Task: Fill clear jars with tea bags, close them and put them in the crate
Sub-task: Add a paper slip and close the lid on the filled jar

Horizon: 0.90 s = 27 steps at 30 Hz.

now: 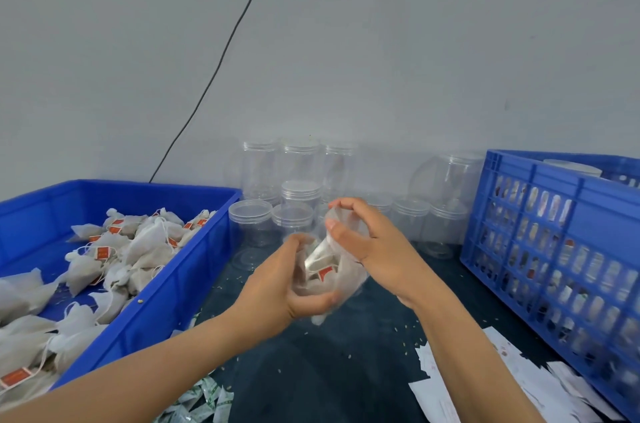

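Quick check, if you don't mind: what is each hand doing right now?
Left hand: closed, gripping the clear jar that holds tea bags.
Right hand: fingers curled around the jar's lid at its mouth.

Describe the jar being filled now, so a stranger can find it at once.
Between the blue tray of tea bags and the blue crate, both hands meet. The left hand holds one clear jar; unlike the empty jars behind, it holds tea bags.

a strip of dark tabletop (329, 370) lay open between the blue bin (180, 270) on the left and the blue crate (554, 249) on the right; empty jars (298, 194) blocked the far end, papers (519, 381) cluttered the near right.
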Tool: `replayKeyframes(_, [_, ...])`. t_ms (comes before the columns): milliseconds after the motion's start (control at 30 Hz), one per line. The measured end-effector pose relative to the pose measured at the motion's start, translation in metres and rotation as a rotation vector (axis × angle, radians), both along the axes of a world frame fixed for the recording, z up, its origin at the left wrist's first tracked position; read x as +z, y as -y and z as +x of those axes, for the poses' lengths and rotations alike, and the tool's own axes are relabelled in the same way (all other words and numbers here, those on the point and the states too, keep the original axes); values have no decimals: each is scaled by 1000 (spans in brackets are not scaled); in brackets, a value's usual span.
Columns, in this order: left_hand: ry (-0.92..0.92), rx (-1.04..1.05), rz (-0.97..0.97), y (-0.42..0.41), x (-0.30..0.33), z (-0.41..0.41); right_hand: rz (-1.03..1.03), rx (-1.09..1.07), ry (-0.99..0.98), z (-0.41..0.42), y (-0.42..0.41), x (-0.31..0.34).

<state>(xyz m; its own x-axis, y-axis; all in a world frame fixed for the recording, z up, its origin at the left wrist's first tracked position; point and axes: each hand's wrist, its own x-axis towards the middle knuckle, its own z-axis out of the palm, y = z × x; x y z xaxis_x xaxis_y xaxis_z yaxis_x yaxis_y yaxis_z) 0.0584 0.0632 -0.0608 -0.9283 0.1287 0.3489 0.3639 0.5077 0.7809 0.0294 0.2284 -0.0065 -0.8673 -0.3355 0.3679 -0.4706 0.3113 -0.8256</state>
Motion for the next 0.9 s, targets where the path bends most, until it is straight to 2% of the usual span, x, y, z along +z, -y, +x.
replayKeyframes(100, [-108, 50, -80, -3, 2, 5, -16, -29, -19, 8, -3, 8])
replayKeyframes(200, [-76, 19, 58, -11, 4, 9, -4, -106, -60, 15, -2, 15])
replayKeyframes(267, [-48, 6, 163, -15, 7, 8, -39, -124, -8, 17, -4, 26])
replayKeyframes(367, [-49, -12, 287, -22, 16, 7, -116, -30, 168, 18, -19, 47])
replayKeyframes(467, [-45, -34, 369, -34, 31, 5, -45, 63, 221, 21, -34, 64])
replayKeyframes(667, [-95, -87, 327, -84, 78, -8, -100, -119, 144, 13, -73, 103])
replayKeyframes(800, [-18, -177, 265, -134, 114, -32, -77, -260, 112, 6, -121, 140])
replayKeyframes(900, [-53, -183, 186, -176, 142, -54, -104, -346, 83, -2, -160, 164])
